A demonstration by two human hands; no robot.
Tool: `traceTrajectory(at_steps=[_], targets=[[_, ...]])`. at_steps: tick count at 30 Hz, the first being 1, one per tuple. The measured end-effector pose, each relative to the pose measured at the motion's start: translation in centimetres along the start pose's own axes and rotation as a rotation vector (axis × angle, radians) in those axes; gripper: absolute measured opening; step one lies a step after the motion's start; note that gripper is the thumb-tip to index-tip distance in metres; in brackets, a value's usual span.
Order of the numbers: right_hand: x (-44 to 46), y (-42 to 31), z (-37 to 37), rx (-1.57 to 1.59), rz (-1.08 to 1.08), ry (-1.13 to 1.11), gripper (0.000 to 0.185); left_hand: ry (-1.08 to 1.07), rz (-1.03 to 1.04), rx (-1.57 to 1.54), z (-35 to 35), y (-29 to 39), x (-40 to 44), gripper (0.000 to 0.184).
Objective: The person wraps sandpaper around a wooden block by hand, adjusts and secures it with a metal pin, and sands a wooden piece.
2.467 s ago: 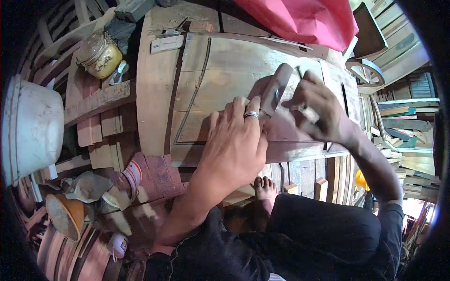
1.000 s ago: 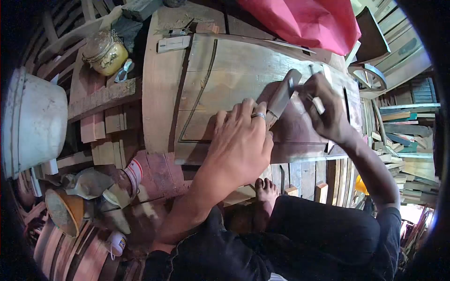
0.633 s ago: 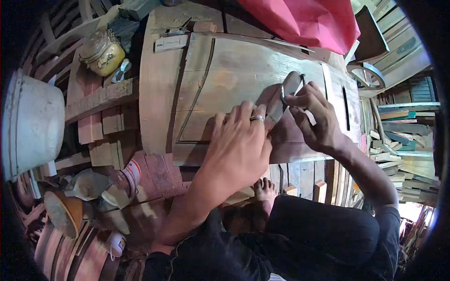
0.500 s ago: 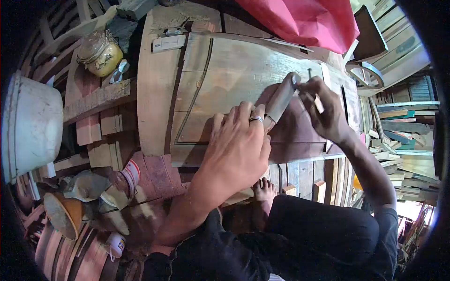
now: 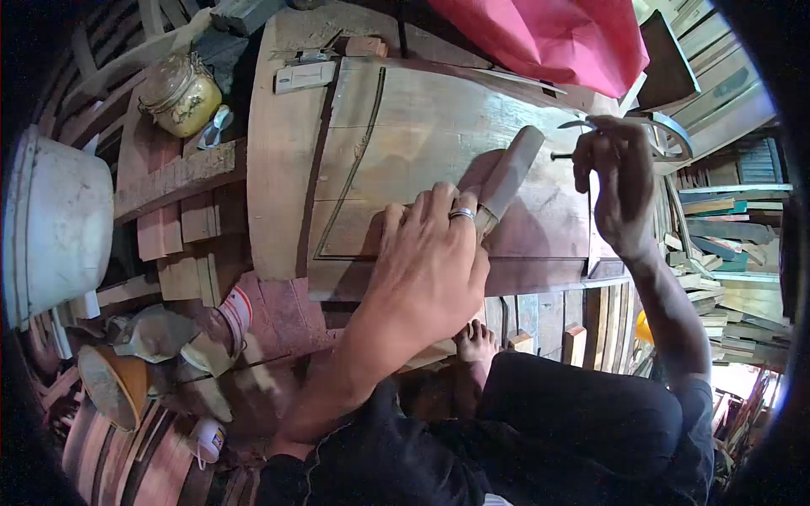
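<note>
My left hand (image 5: 430, 261), with a ring on one finger, is closed around the near end of a grey-brown bar with a rounded tip (image 5: 515, 169), which resembles a whetstone. The bar slants up and right over a wide wooden panel (image 5: 430, 110). To its right, raised and apart from it, my right hand (image 5: 623, 181) is closed on a small curved metal blade (image 5: 576, 124). A dark bolt-like stub (image 5: 561, 157) also juts from that hand's left side. The grip inside the fingers is hidden.
A pink cloth (image 5: 548, 38) hangs over the panel's far edge. On the left are a glass jar (image 5: 179, 97), a white bucket (image 5: 63, 228) and an orange cone-shaped container (image 5: 114, 388). Stacked planks (image 5: 734, 287) fill the right side. My bare foot (image 5: 477, 346) rests below the panel.
My right hand has lifted off the bar's far tip and moved right with the curved blade, which now shows more clearly. My left hand and the bar have hardly moved.
</note>
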State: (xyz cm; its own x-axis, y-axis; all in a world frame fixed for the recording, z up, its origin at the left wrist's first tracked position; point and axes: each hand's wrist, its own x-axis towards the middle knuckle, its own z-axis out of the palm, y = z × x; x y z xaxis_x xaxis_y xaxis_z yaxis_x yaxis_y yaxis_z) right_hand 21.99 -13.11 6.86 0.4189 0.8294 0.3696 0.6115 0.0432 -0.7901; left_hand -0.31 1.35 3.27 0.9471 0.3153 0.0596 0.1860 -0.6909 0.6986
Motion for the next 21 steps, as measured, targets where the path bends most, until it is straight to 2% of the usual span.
traceTrajectory(at_steps=[2,6,12,16,19,21], targets=[[0.3,-2.4,0.9,0.122,0.271,0.069,0.024,0.016,0.013,0.03,0.2,0.0,0.0,0.053],[-0.6,-2.3,2.6,0.275,0.539,-0.018,0.021,0.011,0.004,0.007,0.0,0.0,0.0,0.054],[0.1,-1.6,3.4,0.187,0.47,0.039,0.019,0.034,0.006,0.006,0.3,-0.2,0.0,0.054],[-0.4,-1.3,3.5,0.02,0.423,0.024,0.015,0.065,0.029,0.023,0.4,-0.2,-0.1,0.054],[-0.7,-0.7,3.1,-0.203,0.297,-0.049,0.011,0.038,0.019,0.007,0.2,-0.1,0.0,0.053],[0.2,0.3,2.5,-0.2,0.289,0.006,0.011,0.04,0.025,0.003,0.3,-0.2,0.0,0.053]])
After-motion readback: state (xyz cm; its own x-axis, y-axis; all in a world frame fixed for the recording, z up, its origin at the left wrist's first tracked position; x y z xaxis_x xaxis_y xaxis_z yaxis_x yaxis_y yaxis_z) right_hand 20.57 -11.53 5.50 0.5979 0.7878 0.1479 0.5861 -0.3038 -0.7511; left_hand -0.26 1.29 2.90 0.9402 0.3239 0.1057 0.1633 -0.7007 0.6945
